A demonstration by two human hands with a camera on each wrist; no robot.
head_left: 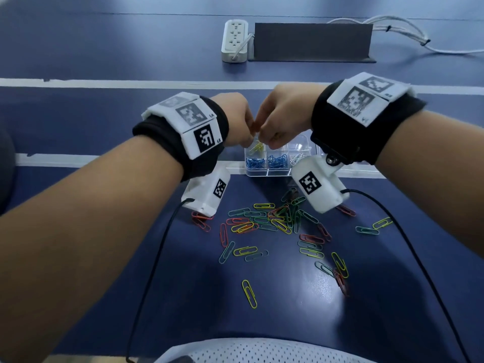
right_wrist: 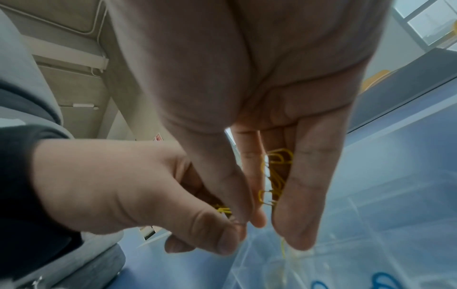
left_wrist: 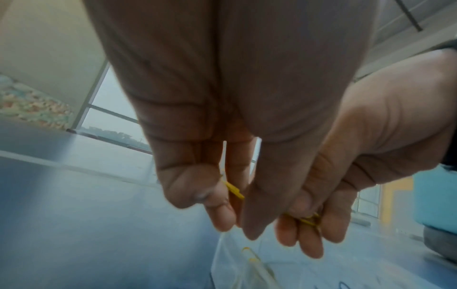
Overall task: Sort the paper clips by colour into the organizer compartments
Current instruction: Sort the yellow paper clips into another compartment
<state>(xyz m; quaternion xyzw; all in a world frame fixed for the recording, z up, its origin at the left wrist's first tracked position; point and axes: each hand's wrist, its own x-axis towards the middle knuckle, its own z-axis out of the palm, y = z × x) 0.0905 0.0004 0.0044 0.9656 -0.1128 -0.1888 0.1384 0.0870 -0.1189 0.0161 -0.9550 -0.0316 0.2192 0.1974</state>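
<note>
Both hands meet over the clear organizer (head_left: 269,172). My left hand (head_left: 242,128) pinches a yellow paper clip (left_wrist: 233,190) between thumb and fingers. My right hand (head_left: 273,132) cups several yellow clips (right_wrist: 275,176) in its curled fingers. They hover above the back-left compartment, where yellow clips (head_left: 257,148) lie. Blue clips (head_left: 277,161) fill two front compartments, and white clips (head_left: 296,158) lie to their right. A loose pile of mixed clips (head_left: 275,221) in red, green and yellow lies on the blue table nearer to me.
A white power strip (head_left: 235,40) and a dark upright board (head_left: 311,41) stand at the back, with white cables (head_left: 408,32) to the right. Black wrist-camera leads (head_left: 157,258) trail over the table on both sides. Stray clips (head_left: 248,293) lie near the front edge.
</note>
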